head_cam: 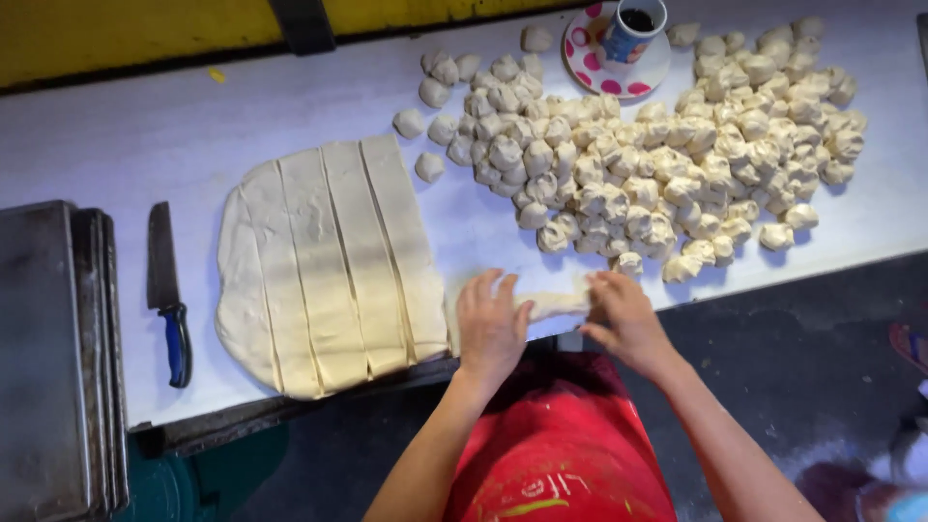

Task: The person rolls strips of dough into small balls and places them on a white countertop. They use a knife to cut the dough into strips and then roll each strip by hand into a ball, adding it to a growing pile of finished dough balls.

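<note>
Table: long white top, runs full width, front edge close to the person's red apron.

Dough sheet: rolled flat at left-centre, slit lengthwise into strips that lie touching. Its near end sits right at the table's front edge.

Ball pile: large heap of small dough pieces across the right half, a few loose ones strayed toward the sheet.

Trays: dark metal stack at far left, partly off frame.

Plate with cup: spotted plate at the back, cup on it, pile touching the plate's rim.

Knife: blue handle, lying between trays and sheet, untouched.

Strip: the piece being worked, lying across the front edge just right of the sheet, between both hands.

Left hand: flat, fingers spread, palm pressing on the strip's left end; not closed around it.

Right hand: fingers curled onto the strip's right end, a light pinch as far as can be seen.

Risks, judged: the strip lies so near the edge that a pull toward the body could drag it off. Uneven pressing could tear or thin it. Cut strips touching may stick back together. The pile crowding the plate could nudge the cup.
</note>
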